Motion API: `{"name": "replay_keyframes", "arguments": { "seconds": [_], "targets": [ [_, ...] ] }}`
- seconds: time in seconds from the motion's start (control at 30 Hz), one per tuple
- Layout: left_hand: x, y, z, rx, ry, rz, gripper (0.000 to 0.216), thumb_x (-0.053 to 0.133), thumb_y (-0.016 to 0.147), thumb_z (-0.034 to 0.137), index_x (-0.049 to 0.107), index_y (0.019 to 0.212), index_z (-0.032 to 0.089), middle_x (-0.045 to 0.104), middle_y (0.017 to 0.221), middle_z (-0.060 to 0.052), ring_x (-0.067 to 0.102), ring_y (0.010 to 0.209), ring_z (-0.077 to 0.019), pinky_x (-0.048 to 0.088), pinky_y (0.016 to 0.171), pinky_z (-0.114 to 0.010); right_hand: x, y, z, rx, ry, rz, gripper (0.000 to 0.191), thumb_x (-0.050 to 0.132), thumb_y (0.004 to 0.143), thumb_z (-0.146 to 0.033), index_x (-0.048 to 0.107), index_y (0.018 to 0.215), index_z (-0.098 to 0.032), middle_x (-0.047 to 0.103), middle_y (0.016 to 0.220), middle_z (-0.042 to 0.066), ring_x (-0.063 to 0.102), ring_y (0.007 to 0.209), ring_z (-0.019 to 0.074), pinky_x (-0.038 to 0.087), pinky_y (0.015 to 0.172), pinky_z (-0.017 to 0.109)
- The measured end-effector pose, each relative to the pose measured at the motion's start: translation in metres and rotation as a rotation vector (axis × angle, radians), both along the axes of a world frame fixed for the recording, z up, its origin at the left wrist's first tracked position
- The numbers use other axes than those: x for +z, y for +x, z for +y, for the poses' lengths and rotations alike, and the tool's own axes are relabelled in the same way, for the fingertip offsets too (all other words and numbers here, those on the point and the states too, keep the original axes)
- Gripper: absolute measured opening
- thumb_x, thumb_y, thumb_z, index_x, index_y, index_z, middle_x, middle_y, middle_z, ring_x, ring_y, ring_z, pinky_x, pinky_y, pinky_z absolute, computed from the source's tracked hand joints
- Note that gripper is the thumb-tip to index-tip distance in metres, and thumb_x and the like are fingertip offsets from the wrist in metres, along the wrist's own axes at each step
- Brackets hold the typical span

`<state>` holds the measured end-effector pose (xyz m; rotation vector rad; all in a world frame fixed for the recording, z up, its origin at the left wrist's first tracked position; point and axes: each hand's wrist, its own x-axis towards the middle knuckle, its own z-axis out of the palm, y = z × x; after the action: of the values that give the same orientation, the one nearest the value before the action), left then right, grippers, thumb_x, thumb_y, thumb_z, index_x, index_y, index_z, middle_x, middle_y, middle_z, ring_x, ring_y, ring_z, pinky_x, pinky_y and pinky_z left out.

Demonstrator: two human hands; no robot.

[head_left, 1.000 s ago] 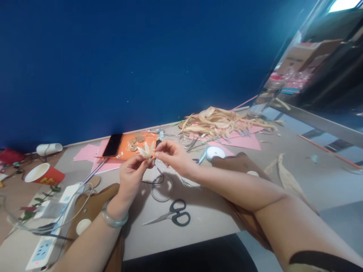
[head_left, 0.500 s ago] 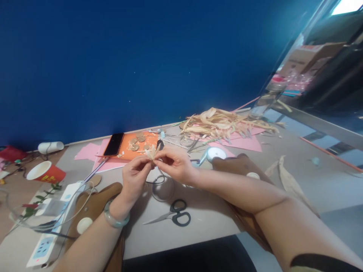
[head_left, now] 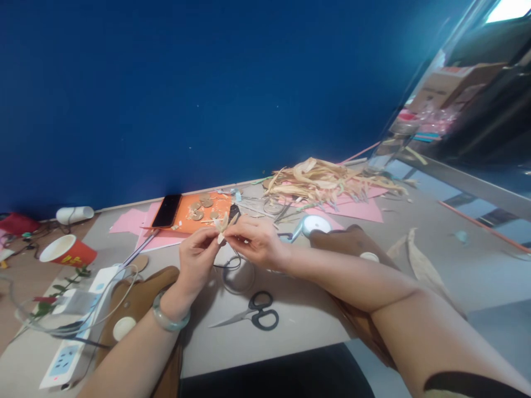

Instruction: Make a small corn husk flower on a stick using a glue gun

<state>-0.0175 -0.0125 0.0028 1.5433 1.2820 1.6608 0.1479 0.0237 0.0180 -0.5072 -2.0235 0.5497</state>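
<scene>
Between my two hands is a small pale flower with pointed petals [head_left: 221,225], which looks made of dried husk. My left hand [head_left: 198,253], with a jade-coloured bangle on its wrist, pinches it from the left. From the right, the fingertips of my right hand [head_left: 259,243] are closed on the same flower. A dark thin loop of wire or cord [head_left: 232,264] hangs below the fingers. Scissors with black handles [head_left: 262,311] lie on the table beneath my hands. Beside them is a round clear ring-like object [head_left: 239,279]. The fingertips partly hide the flower's base.
A heap of dried husks [head_left: 313,182] lies at the back over pink paper [head_left: 360,209]. A phone [head_left: 166,211] rests beside orange paper [head_left: 194,224] bearing small discs. A tape roll [head_left: 316,224] sits right. Left are a power strip [head_left: 64,356], cables and a paper cup [head_left: 68,251].
The right fingers have shifted slightly at the flower. One pale petal now points downward between the fingertips, and the flower looks more spread. Both arms stay nearly in place.
</scene>
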Motion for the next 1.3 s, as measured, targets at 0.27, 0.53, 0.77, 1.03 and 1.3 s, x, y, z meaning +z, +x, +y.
{"name": "replay_keyframes", "arguments": {
  "seconds": [0.27,0.53,0.77,1.03,1.3],
  "targets": [
    [-0.002,-0.015,0.017,0.054,-0.051,-0.265,0.02,0.078,0.07,0.032,0.068,0.076,0.015,0.07,0.072,-0.002,0.067,0.066,-0.0135,0.057,0.07,-0.027,0.03,0.024,0.044,-0.365,-0.098,-0.141,0.018,0.055,0.086,-0.029,0.068,0.083,-0.017,0.066,0.075,0.004,0.054,0.063,0.0133,0.04,0.061,0.026],
    [-0.001,-0.02,0.021,0.04,-0.073,-0.363,0.022,0.079,0.069,0.03,0.068,0.078,0.013,0.072,0.075,-0.003,0.069,0.069,-0.0124,0.058,0.072,-0.027,-0.01,0.017,0.081,-0.425,-0.19,-0.987,0.029,0.066,0.077,-0.035,0.069,0.099,-0.017,0.07,0.101,0.012,0.063,0.091,0.0245,0.041,0.071,0.027],
    [0.003,-0.018,0.022,0.011,-0.077,-0.409,0.024,0.08,0.067,0.032,0.066,0.076,0.014,0.07,0.069,-0.002,0.069,0.067,-0.0139,0.058,0.072,-0.03,-0.03,0.0,0.08,-0.412,-0.079,-1.034,0.03,0.06,0.078,-0.022,0.062,0.106,-0.011,0.067,0.109,0.017,0.061,0.102,0.0287,0.042,0.084,0.033],
    [0.001,-0.02,0.026,0.055,-0.04,-0.414,0.024,0.078,0.069,0.033,0.065,0.075,0.014,0.07,0.069,-0.002,0.068,0.067,-0.0137,0.057,0.07,-0.028,-0.016,0.008,0.081,-0.584,-0.187,-0.743,0.042,0.053,0.08,-0.021,0.049,0.121,-0.012,0.068,0.097,0.014,0.062,0.084,0.026,0.043,0.073,0.033],
    [0.006,-0.02,0.023,0.068,-0.095,-0.429,0.025,0.077,0.07,0.035,0.067,0.077,0.013,0.07,0.069,-0.004,0.068,0.065,-0.014,0.057,0.067,-0.027,0.009,0.016,0.05,-0.134,-0.435,0.058,0.031,0.055,0.085,-0.044,0.06,0.095,-0.015,0.049,0.062,-0.002,0.042,0.054,0.0122,0.034,0.053,0.026]
  ]
}}
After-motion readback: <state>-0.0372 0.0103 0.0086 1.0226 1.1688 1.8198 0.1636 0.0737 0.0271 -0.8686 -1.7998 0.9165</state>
